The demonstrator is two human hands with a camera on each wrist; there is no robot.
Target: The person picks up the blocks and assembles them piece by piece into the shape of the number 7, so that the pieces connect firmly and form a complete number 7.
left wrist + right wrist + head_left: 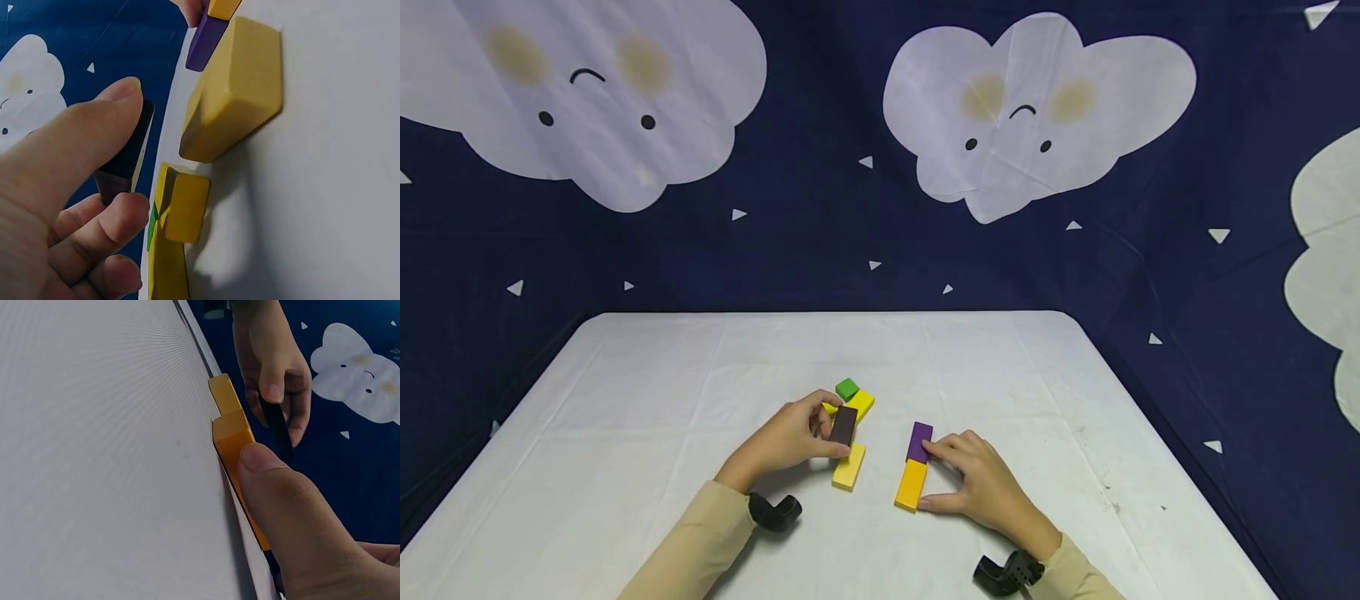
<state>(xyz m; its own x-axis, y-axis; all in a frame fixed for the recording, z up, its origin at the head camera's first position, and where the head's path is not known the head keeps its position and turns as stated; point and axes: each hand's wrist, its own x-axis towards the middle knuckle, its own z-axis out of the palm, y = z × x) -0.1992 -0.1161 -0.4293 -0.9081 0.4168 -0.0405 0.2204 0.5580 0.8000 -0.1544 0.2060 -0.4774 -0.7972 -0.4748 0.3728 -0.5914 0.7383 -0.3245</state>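
Note:
My left hand (797,437) grips a dark brown block (844,426) between thumb and fingers; in the left wrist view it appears raised beside the other blocks. A pale yellow block (848,467) lies just nearer than it on the table. Beyond are a bright yellow block (863,404), another yellow piece (188,207) partly hidden, and a small green block (847,388). My right hand (981,483) touches the right side of two blocks lying end to end: fingertips at the purple block (920,442), thumb (262,464) against the orange block (912,485).
A white cloth covers the table (647,400). Behind it hangs a dark blue curtain (820,242) with clouds and triangles. Black straps with mounts (775,512) sit at both wrists. Faint dark specks mark the cloth at the right.

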